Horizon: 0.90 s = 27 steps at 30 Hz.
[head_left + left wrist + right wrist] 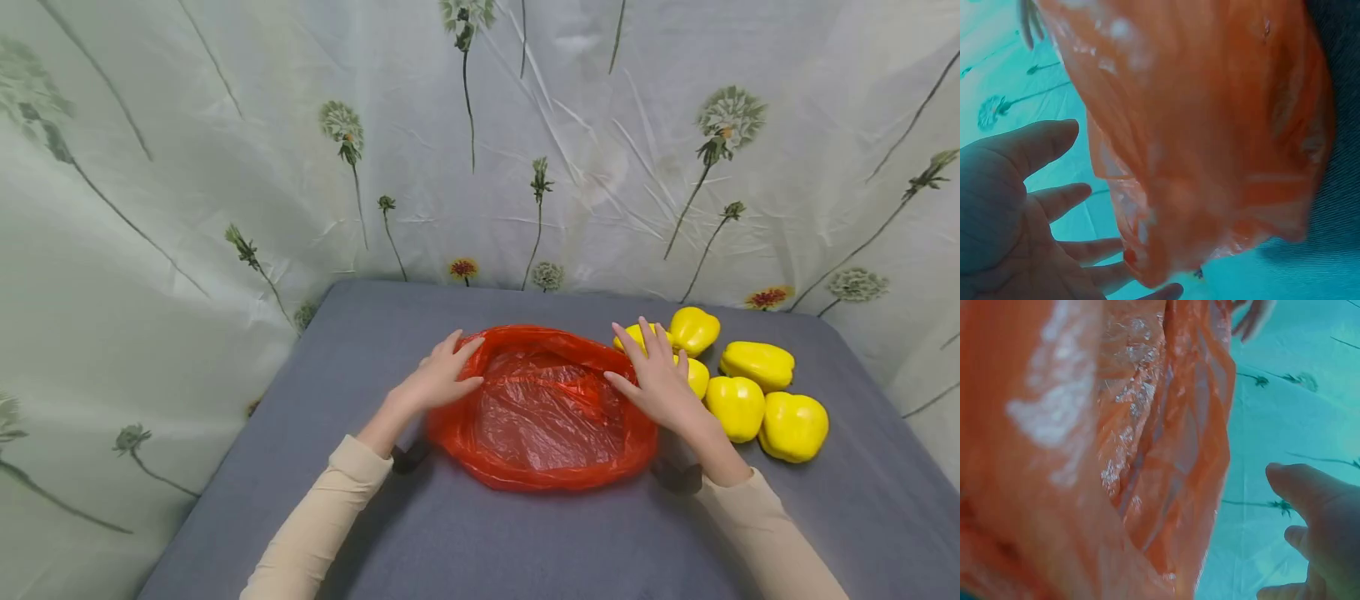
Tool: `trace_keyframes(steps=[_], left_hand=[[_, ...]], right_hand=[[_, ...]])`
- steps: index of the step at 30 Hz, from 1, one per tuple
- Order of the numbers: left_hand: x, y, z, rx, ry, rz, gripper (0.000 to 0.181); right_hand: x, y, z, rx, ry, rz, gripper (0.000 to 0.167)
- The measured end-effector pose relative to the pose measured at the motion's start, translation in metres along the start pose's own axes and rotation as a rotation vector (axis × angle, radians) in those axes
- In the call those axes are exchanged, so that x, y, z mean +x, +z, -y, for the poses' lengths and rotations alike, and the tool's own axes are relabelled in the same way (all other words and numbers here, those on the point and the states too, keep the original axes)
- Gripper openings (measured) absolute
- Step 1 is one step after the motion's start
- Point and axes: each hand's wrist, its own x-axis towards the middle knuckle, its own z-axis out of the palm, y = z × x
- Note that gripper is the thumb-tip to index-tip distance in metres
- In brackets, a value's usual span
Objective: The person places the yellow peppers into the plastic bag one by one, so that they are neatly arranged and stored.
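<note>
A red plastic bag stands on the grey table with its mouth spread wide and its rim folded outward. At its left rim is my left hand, fingers spread and straight; in the left wrist view the fingertips lie close to the bag, and whether they touch it I cannot tell. My right hand hovers by the right rim with fingers extended, holding nothing. The right wrist view shows a gap between that thumb and the bag. Beyond the right hand lie several yellow bell peppers, partly hidden by it.
The grey cloth-covered table extends around the bag. A pale curtain with a dandelion print hangs behind the table and along its left side. The peppers sit clustered on the table's right half, close to the bag.
</note>
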Motion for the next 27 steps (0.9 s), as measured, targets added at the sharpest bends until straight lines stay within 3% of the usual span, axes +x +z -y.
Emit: trace_keyframes(steps=[6, 20, 23, 27], left_hand=[[-0.01, 0.007, 0.016, -0.123, 0.014, -0.039, 0.062], [-0.024, 0.032, 0.04, -0.46, 0.067, -0.249, 0.055], [-0.026, 0.032, 0.039, -0.568, 0.069, -0.251, 0.054], [-0.024, 0.035, 0.042, -0.728, 0.058, -0.197, 0.054]], right_hand=[[-0.011, -0.007, -0.006, -0.008, -0.039, -0.097, 0.075], [-0.03, -0.007, -0.045, 0.093, -0.075, -0.276, 0.071], [-0.034, -0.009, -0.055, 0.105, -0.06, -0.268, 0.073], [-0.037, -0.009, -0.065, 0.096, -0.039, -0.242, 0.076]])
